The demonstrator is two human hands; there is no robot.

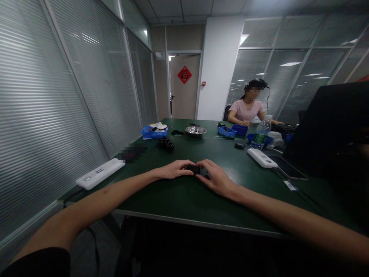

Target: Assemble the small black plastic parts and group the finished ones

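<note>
A small dark object (195, 169), black and roundish, rests low over the green table (161, 204) between my two hands; its kind is too dim to make out. From the left, my left hand (176, 169) closes its thumb and fingers on it. My right hand (215, 177) curves in from the other side, fingertips touching its right end and the thumb lower down. A small dark bit (206, 176) shows by the right thumb. Farther off stands a cluster of black round parts (165, 144).
Beyond are a metal bowl (195, 131), a filled blue basket (155, 132), blue trays (227, 132) and a bottle (261, 132). White power banks (100, 173) lie left and right, with a phone-like slab (288, 167) at right. Across the table sits a person (248, 109) in pink. A dark screen (331, 127) stands right.
</note>
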